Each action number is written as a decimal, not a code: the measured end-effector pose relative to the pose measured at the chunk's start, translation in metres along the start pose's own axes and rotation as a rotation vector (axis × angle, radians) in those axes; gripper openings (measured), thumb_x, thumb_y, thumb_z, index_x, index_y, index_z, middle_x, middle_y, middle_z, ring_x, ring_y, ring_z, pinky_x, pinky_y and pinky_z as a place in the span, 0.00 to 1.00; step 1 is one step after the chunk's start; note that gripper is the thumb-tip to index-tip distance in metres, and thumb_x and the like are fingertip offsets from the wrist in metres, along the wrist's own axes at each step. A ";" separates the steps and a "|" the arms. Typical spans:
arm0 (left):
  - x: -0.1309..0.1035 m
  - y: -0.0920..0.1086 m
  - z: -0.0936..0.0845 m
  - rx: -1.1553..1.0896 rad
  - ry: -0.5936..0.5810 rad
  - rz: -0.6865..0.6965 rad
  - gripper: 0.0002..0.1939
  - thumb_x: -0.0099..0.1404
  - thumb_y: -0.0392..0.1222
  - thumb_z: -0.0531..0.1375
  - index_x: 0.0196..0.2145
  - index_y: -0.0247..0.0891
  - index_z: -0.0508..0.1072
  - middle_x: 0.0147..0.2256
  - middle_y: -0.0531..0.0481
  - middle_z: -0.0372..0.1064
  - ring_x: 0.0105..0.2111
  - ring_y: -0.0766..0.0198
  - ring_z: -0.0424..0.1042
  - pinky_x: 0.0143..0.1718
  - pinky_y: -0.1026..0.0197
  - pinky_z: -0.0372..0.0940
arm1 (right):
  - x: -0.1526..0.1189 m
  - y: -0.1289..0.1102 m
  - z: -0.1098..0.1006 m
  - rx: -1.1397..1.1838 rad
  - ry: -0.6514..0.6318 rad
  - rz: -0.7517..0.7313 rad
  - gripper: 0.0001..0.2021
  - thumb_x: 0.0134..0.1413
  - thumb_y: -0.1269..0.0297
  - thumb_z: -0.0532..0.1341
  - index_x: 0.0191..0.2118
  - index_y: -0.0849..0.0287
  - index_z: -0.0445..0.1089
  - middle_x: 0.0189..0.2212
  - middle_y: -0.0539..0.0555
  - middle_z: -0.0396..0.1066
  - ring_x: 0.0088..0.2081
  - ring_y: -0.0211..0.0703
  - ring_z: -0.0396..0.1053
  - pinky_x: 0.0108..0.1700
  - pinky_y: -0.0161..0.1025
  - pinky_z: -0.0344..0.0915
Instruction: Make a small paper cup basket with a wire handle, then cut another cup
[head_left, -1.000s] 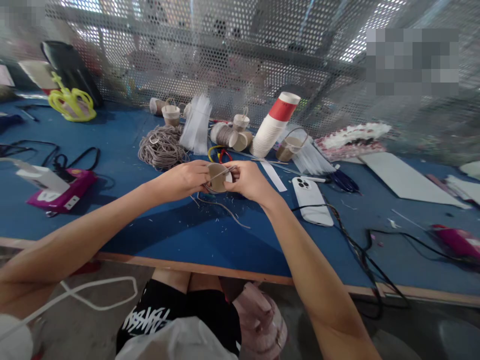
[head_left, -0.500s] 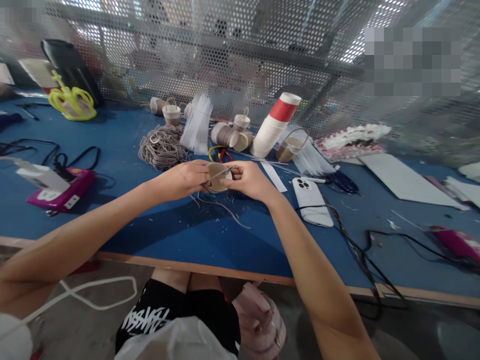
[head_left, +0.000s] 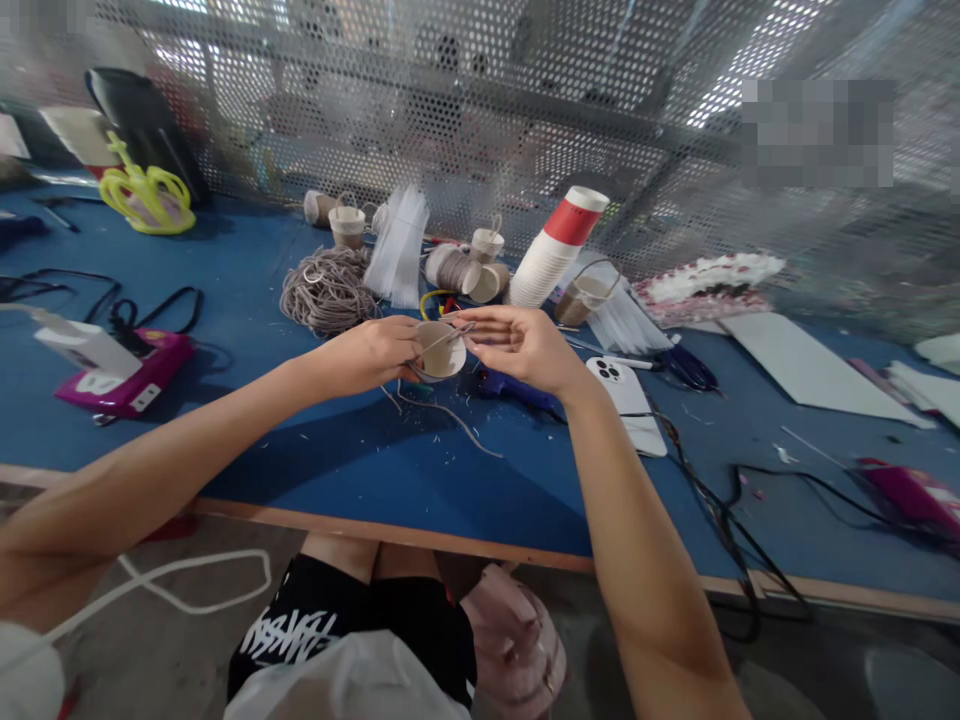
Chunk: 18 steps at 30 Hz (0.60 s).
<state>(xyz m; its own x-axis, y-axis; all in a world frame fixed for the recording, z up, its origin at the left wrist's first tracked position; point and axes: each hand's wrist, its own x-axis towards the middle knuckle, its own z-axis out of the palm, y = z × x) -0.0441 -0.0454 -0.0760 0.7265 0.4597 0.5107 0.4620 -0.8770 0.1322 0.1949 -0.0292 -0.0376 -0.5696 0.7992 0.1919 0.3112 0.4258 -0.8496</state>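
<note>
Just above the table, my left hand (head_left: 382, 350) grips a small paper cup (head_left: 448, 355) by its left side, its open mouth tilted toward me. Grey-brown cord runs across the mouth and around the cup's side. A loose cord tail (head_left: 457, 418) trails down onto the table. My right hand (head_left: 529, 348) is at the cup's right rim with fingers stretched and thumb apart; whether its fingertips touch the cord end is unclear. Below that hand lies a blue glue gun (head_left: 517, 388), partly hidden by the wrist.
Behind the hands are a heap of grey cord (head_left: 328, 292), clear plastic strips (head_left: 397, 250), a cord spool (head_left: 452, 268) and a leaning paper-cup stack (head_left: 551, 255). Rightward are a white phone (head_left: 626, 400) and black cables (head_left: 694, 470). A purple power strip (head_left: 127, 375) sits left.
My right hand has released the cup's rim and shifted right and slightly up, its fingers opening. The glue gun now shows beneath it. My left hand still holds the cup.
</note>
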 end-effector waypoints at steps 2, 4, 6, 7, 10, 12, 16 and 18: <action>0.000 -0.001 0.000 -0.004 -0.019 0.014 0.06 0.66 0.37 0.59 0.33 0.34 0.75 0.35 0.43 0.76 0.46 0.58 0.74 0.49 0.54 0.71 | 0.000 0.002 -0.002 -0.014 0.014 -0.030 0.22 0.46 0.63 0.66 0.50 0.60 0.74 0.49 0.58 0.76 0.48 0.49 0.75 0.55 0.51 0.71; 0.000 -0.002 0.000 -0.007 -0.022 0.010 0.06 0.66 0.37 0.59 0.33 0.34 0.76 0.36 0.43 0.76 0.46 0.58 0.74 0.50 0.53 0.71 | -0.001 0.003 -0.004 -0.035 0.028 -0.058 0.21 0.48 0.63 0.65 0.50 0.60 0.74 0.47 0.58 0.77 0.47 0.48 0.75 0.54 0.50 0.71; 0.000 -0.003 -0.001 -0.007 -0.021 0.007 0.07 0.66 0.37 0.59 0.33 0.33 0.76 0.36 0.43 0.76 0.46 0.57 0.74 0.50 0.53 0.71 | -0.002 0.004 -0.004 -0.057 0.047 -0.081 0.19 0.49 0.63 0.64 0.49 0.60 0.74 0.46 0.57 0.77 0.47 0.47 0.76 0.53 0.49 0.72; 0.000 -0.003 -0.001 -0.008 -0.020 0.006 0.07 0.66 0.37 0.59 0.34 0.33 0.76 0.37 0.43 0.76 0.46 0.57 0.74 0.50 0.53 0.71 | -0.002 0.004 -0.005 -0.067 0.059 -0.092 0.19 0.49 0.64 0.64 0.49 0.60 0.74 0.45 0.58 0.78 0.46 0.47 0.76 0.53 0.48 0.72; 0.001 -0.003 -0.002 -0.018 -0.015 0.011 0.07 0.66 0.37 0.59 0.33 0.33 0.76 0.36 0.43 0.76 0.45 0.57 0.75 0.49 0.54 0.71 | -0.003 0.007 -0.007 -0.113 0.099 -0.109 0.18 0.49 0.64 0.64 0.47 0.62 0.75 0.43 0.58 0.78 0.44 0.47 0.76 0.51 0.48 0.73; 0.000 -0.004 -0.002 -0.037 -0.007 0.005 0.06 0.65 0.36 0.60 0.32 0.33 0.76 0.35 0.44 0.76 0.44 0.57 0.75 0.49 0.54 0.72 | -0.003 0.010 -0.008 -0.153 0.121 -0.099 0.18 0.48 0.64 0.64 0.46 0.63 0.76 0.41 0.59 0.79 0.42 0.47 0.77 0.51 0.48 0.73; -0.001 -0.009 0.000 -0.089 0.003 -0.046 0.05 0.63 0.37 0.62 0.31 0.33 0.76 0.36 0.45 0.77 0.42 0.58 0.76 0.47 0.56 0.72 | 0.000 0.020 -0.008 -0.226 0.152 -0.068 0.17 0.50 0.63 0.63 0.46 0.64 0.76 0.40 0.60 0.78 0.42 0.49 0.77 0.50 0.49 0.73; -0.002 -0.013 0.002 -0.118 0.010 -0.092 0.06 0.63 0.38 0.62 0.31 0.33 0.76 0.36 0.45 0.77 0.41 0.59 0.76 0.45 0.58 0.72 | 0.004 0.028 -0.008 -0.299 0.174 -0.052 0.18 0.51 0.64 0.61 0.48 0.62 0.74 0.43 0.60 0.77 0.44 0.49 0.76 0.50 0.50 0.72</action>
<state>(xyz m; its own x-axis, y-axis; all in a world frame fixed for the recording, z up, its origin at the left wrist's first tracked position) -0.0509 -0.0351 -0.0805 0.6786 0.5383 0.4998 0.4631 -0.8416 0.2779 0.2081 -0.0108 -0.0567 -0.4602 0.8226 0.3339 0.5087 0.5526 -0.6602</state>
